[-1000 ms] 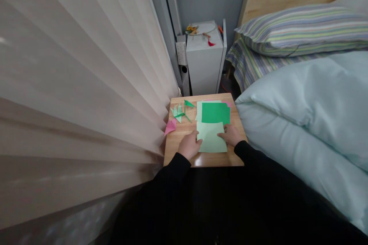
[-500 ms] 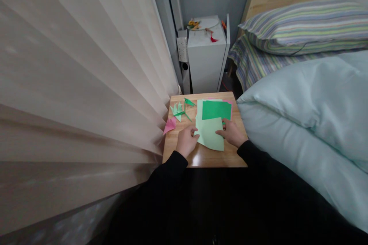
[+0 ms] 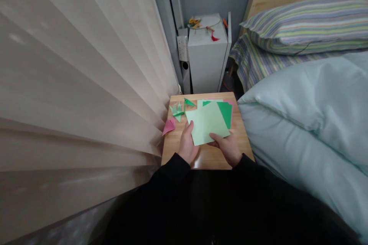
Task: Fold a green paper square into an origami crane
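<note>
A light green paper sheet (image 3: 207, 122) is lifted off the small wooden table (image 3: 175, 143) and tilted. My left hand (image 3: 187, 143) grips its lower left edge, thumb on top. My right hand (image 3: 228, 148) pinches its lower right edge. Under it lies a stack with a dark green sheet (image 3: 225, 111) and a pink sheet edge (image 3: 230, 104). Folded green paper figures (image 3: 178, 110) and a folded pink piece (image 3: 169, 125) lie on the table's left side.
A pleated beige curtain (image 3: 80, 84) hangs close on the left. A white cabinet (image 3: 206, 59) with small colourful bits on top stands behind the table. A bed with a pale blue duvet (image 3: 310, 103) and a striped pillow (image 3: 304, 23) borders the right.
The light green sheet, flat on the table before, has been picked up and turned counter-clockwise. Both hands have shifted toward me to hold its lower edge.
</note>
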Tool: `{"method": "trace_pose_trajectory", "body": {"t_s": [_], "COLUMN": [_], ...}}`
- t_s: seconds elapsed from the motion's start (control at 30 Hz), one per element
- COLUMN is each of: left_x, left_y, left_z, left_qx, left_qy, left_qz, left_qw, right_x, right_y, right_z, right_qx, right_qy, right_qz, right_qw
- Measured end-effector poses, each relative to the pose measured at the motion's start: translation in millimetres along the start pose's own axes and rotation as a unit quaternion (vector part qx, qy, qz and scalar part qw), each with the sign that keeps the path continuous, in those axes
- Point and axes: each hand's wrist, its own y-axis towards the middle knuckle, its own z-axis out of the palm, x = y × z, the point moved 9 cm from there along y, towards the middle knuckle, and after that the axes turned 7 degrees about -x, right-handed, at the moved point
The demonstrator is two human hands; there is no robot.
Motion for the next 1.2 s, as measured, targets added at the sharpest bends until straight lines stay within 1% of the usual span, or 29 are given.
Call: {"method": "trace_pose_trajectory", "body": {"t_s": [0.03, 0.07, 0.13, 0.17, 0.3, 0.37, 0.43, 0.53, 0.63, 0.7, 0.8, 0.87, 0.9, 0.97, 1.03, 1.07, 1.13, 1.2], "left_x": [-1, -2, -2, -3, -1, 4, 7, 3, -5, -9, -11, -14, -16, -18, -18, -15, -9, -3], "left_y": [2, 3, 4, 4, -1, -2, -2, -2, -4, -5, -4, -1, 0, 1, 1, 0, -3, -8], "left_z": [-6.0, -11.9, -20.1, -22.5, -24.2, -23.7, -23.7, -19.3, -11.8, -11.5, -16.5, -19.3, -19.7, -18.7, -15.1, -12.7, -7.4, -2.2], "left_qx": [-0.025, -0.048, -0.071, -0.076, -0.069, -0.063, -0.064, -0.050, -0.023, -0.025, -0.040, -0.040, -0.035, -0.019, 0.006, 0.021, 0.052, 0.080], "left_qy": [0.004, 0.011, 0.035, 0.049, 0.092, 0.094, 0.081, 0.063, 0.078, 0.091, 0.119, 0.152, 0.173, 0.220, 0.272, 0.294, 0.326, 0.346], "left_qz": [0.005, 0.010, 0.010, 0.010, 0.018, 0.002, -0.013, -0.003, 0.029, 0.047, 0.063, 0.078, 0.087, 0.102, 0.105, 0.101, 0.090, 0.082], "left_qw": [1.000, 0.999, 0.997, 0.996, 0.993, 0.994, 0.995, 0.997, 0.996, 0.994, 0.990, 0.984, 0.980, 0.970, 0.957, 0.950, 0.939, 0.931], "right_x": [5, 11, 21, 24, 34, 36, 31, 19, 12, 11, 14, 16, 18, 24, 30, 31, 32, 35], "right_y": [-3, -7, -15, -18, -30, -37, -42, -47, -51, -53, -59, -62, -63, -57, -44, -37, -22, -13], "right_z": [1, 3, 8, 10, 18, 26, 36, 44, 49, 51, 53, 55, 54, 49, 40, 34, 23, 16], "right_qx": [0.005, 0.008, 0.009, 0.006, 0.007, 0.037, 0.087, 0.148, 0.173, 0.179, 0.198, 0.221, 0.226, 0.209, 0.167, 0.144, 0.095, 0.069], "right_qy": [-0.052, -0.105, -0.199, -0.231, -0.296, -0.332, -0.380, -0.444, -0.479, -0.480, -0.454, -0.417, -0.389, -0.306, -0.200, -0.149, -0.078, -0.048], "right_qz": [-0.051, -0.109, -0.209, -0.244, -0.333, -0.373, -0.391, -0.375, -0.364, -0.367, -0.375, -0.370, -0.360, -0.325, -0.270, -0.239, -0.180, -0.153], "right_qw": [0.997, 0.988, 0.958, 0.942, 0.895, 0.865, 0.834, 0.800, 0.780, 0.776, 0.783, 0.801, 0.818, 0.870, 0.927, 0.949, 0.976, 0.985]}}
